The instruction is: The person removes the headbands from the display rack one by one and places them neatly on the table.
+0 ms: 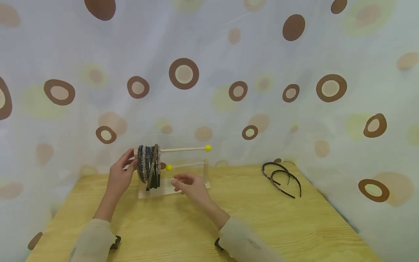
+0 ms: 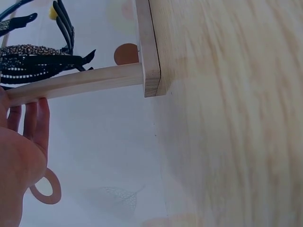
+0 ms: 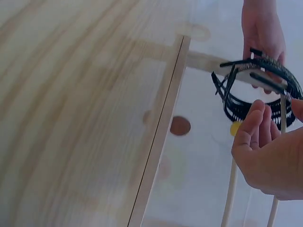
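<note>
A wooden stand [image 1: 144, 194] holds a bunch of dark, glittery, toothed headbands [image 1: 150, 167] hung close together on its upper rod [image 1: 183, 149], near the left end. My left hand [image 1: 120, 174] grips the stand's left post [image 2: 94, 80] near the top, with fingertips against the wood in the left wrist view. To the right of the headbands, in front of the lower rod, is my right hand [image 1: 191, 187]. Its fingers [image 3: 253, 125] are loosely bent, and nothing shows between them and the thumb. In the right wrist view they overlap the headbands' outline; contact is not visible.
Two more dark headbands [image 1: 281, 180] lie on the wooden table [image 1: 248, 218] at the right. Yellow balls [image 1: 208, 148] cap the rods' free ends. The lower rod joins a short right post [image 1: 206, 171]. A spotted sheet [image 1: 209, 105] hangs behind the table.
</note>
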A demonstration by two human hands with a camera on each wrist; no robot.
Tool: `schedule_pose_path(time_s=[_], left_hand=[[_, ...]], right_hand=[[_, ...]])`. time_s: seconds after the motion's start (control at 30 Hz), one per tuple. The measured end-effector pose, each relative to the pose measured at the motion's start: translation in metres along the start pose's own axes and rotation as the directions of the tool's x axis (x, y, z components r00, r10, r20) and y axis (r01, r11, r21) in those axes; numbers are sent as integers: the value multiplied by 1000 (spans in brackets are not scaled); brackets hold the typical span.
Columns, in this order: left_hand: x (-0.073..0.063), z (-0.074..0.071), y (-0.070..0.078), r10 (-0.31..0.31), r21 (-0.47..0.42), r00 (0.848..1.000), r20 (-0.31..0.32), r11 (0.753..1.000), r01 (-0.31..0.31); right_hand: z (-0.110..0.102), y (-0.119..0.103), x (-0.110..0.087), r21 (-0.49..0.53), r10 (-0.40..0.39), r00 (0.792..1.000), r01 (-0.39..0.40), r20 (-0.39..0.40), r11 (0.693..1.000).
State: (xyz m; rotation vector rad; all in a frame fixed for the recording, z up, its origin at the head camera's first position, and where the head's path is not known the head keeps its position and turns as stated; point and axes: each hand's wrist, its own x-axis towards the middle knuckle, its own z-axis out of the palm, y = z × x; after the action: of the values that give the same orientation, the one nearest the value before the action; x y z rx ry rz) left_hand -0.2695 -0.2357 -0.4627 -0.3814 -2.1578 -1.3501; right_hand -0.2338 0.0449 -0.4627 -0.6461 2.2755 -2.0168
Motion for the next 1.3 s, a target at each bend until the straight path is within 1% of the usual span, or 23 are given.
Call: schedule_pose_path(time_s=[0.1, 0.17, 0.23, 0.3, 0.43, 0.53, 0.7, 0.83, 0.97, 1.07, 1.2, 1.3], left_hand=[[1, -3, -1, -1, -4, 1000, 0, 1000, 1], [3, -3, -1, 0, -11, 1000, 6, 1000, 0], [4, -3, -2, -8, -29, 1000, 11, 1000, 8], [3, -3, -3, -15, -48, 1000, 15, 999, 15], [7, 2, 1, -12, -75, 1000, 19, 997, 14], [7, 2, 2, -14, -66, 1000, 14, 998, 15], [5, 0, 1, -20, -28, 1000, 3, 999, 20], [2, 0, -3, -23, -11, 1000, 17, 1000, 24], [-4, 1, -4, -37, -26, 999, 30, 999, 38], [-7, 1, -4, -40, -29, 999, 30, 999, 41], [-6, 2, -2, -27, -23, 999, 27, 999, 27], [-1, 1, 0, -23, -19, 1000, 22, 1000, 23]], right_hand=[[22, 0, 7, 29, -14, 1000, 15, -15, 999], [35, 0, 12, 32, -28, 999, 29, -44, 999], [46, -1, 15, 14, -44, 996, 45, -77, 999], [55, 0, 17, -5, -59, 994, 58, -90, 998], [56, -3, 21, -49, -83, 992, 79, -97, 996], [56, -4, 23, -58, -96, 990, 90, -105, 994], [54, -6, 29, -61, -146, 983, 140, -114, 988], [52, -5, 33, -63, -177, 979, 171, -105, 983], [50, -4, 32, -71, -187, 979, 181, -87, 981], [48, -2, 32, -79, -201, 976, 195, -87, 978], [44, -4, 34, -101, -246, 964, 236, -105, 967], [39, -9, 38, -132, -295, 949, 281, -112, 951]])
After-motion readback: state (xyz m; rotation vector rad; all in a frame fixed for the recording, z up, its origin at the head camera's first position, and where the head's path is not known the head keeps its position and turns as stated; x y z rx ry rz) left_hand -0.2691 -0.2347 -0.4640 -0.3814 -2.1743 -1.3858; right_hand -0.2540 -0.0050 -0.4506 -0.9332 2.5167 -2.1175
